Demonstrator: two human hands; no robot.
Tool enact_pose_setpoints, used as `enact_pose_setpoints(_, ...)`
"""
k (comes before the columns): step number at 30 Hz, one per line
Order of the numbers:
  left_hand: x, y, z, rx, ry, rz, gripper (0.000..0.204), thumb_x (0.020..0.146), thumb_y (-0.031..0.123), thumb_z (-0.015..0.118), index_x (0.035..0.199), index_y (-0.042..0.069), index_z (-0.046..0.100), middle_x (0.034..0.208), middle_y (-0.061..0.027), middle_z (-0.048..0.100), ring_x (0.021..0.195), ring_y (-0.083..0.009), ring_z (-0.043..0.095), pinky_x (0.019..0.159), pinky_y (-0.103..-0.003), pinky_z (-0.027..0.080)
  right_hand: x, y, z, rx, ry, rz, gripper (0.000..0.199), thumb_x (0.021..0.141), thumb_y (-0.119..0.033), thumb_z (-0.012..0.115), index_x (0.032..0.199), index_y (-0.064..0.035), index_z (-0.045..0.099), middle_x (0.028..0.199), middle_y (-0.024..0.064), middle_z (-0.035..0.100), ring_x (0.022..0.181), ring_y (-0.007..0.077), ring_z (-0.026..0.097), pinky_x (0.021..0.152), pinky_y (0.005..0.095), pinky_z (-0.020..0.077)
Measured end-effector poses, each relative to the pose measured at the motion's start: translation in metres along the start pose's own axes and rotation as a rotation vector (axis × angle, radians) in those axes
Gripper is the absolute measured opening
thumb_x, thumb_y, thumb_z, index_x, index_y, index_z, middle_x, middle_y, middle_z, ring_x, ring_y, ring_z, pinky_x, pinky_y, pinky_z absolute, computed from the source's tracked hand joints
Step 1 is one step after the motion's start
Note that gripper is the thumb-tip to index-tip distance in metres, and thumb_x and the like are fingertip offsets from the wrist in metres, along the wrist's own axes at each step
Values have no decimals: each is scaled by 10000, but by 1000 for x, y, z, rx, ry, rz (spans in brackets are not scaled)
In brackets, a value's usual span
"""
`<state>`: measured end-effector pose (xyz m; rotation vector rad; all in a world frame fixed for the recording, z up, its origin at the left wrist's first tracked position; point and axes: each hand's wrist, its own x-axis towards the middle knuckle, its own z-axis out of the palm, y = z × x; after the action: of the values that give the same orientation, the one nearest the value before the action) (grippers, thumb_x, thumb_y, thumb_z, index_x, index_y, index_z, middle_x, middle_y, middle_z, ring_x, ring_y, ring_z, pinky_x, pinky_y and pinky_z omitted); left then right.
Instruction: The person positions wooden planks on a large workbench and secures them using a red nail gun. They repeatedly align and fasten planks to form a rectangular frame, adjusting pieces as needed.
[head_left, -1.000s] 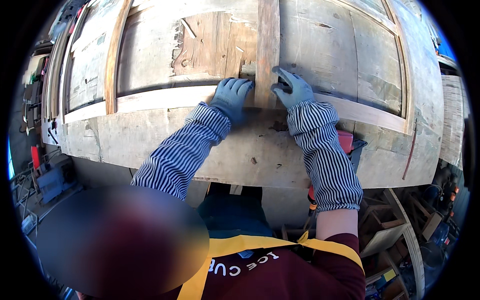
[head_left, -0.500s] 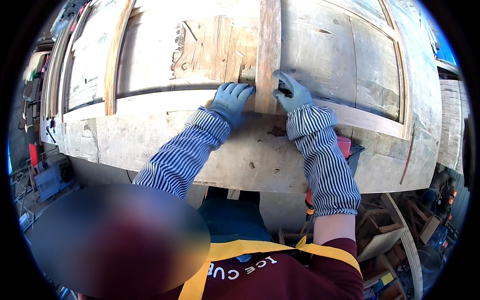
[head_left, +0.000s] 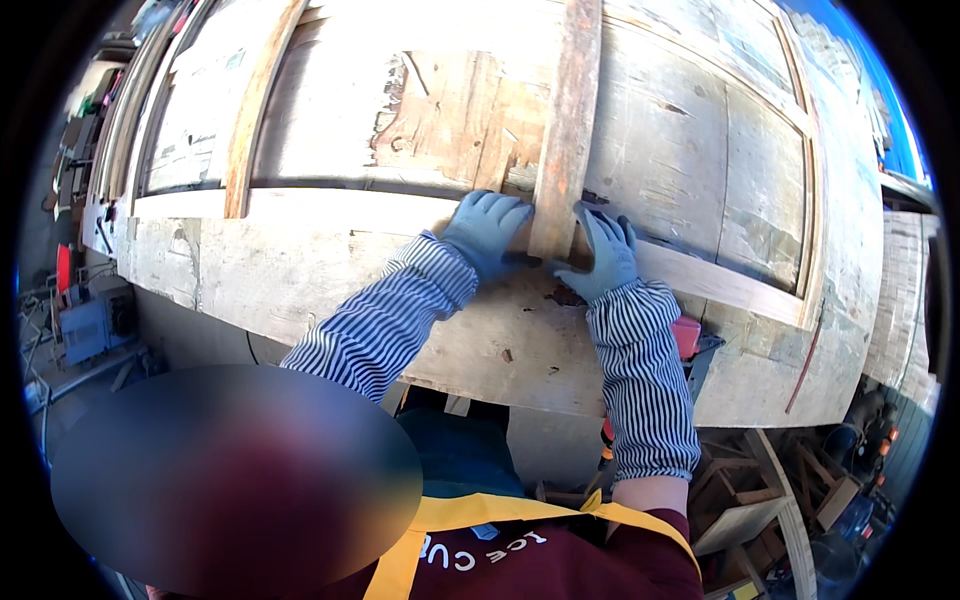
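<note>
A worn upright wooden slat (head_left: 568, 120) lies across a big wooden workbench (head_left: 300, 270) and meets a long horizontal rail (head_left: 330, 205). My left hand (head_left: 487, 232), in a pale blue glove, presses on the slat's near end from the left. On the slat's other side my right hand (head_left: 604, 255), gloved the same, grips that near end. Both forearms wear striped sleeves. The joint under my fingers is hidden.
A second upright slat (head_left: 250, 120) lies at the left of the bench. A red tool (head_left: 686, 338) sits by my right forearm. Wooden stools and offcuts (head_left: 740, 490) stand below right; machines and clutter (head_left: 90, 320) fill the floor at left.
Both hands have slid slightly nearer along the slat's near end, and the view has shifted so the bench sits lower in the picture.
</note>
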<state>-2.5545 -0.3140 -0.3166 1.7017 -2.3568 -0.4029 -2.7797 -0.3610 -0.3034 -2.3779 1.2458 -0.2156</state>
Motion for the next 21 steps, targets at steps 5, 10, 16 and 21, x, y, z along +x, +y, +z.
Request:
enact_pose_setpoints(5, -3, -4, -2, 24, -53, 6, 744, 739, 502, 719, 1300, 68, 495, 1302, -141, 505, 1222, -316, 459, 1092, -460, 298, -6, 18, 17, -99, -54, -79, 814, 702, -418, 769, 1387, -123, 442, 1376, 123, 485, 1316, 298, 389, 1131, 548, 153)
enact_pose_setpoints(10, -7, -5, -5, 14, -67, -31, 766, 719, 493, 736, 1306, 68, 489, 1320, -141, 493, 1232, -314, 450, 1095, -458, 296, -3, 12, 20, -151, -27, -137, 769, 706, -395, 767, 1369, -143, 470, 1362, 117, 503, 1302, 279, 410, 1118, 561, 176)
enact_pose_setpoints(16, 5, -1, -3, -37, 24, 46, 750, 710, 508, 741, 1242, 29, 516, 1253, -155, 541, 1184, -323, 487, 1062, -462, 333, -7, 20, 18, -122, 58, -126, 759, 710, -430, 761, 1363, -161, 481, 1360, 95, 513, 1297, 264, 418, 1116, 544, 199)
enact_pose_setpoints(21, -2, 1, -3, 36, 36, -13, 741, 669, 469, 796, 1206, 36, 524, 1243, -151, 543, 1175, -333, 493, 1035, -462, 358, -2, 8, 16, -20, -63, 7, 900, 716, -433, 763, 1435, -103, 335, 1419, 109, 429, 1335, 277, 359, 1149, 549, 130)
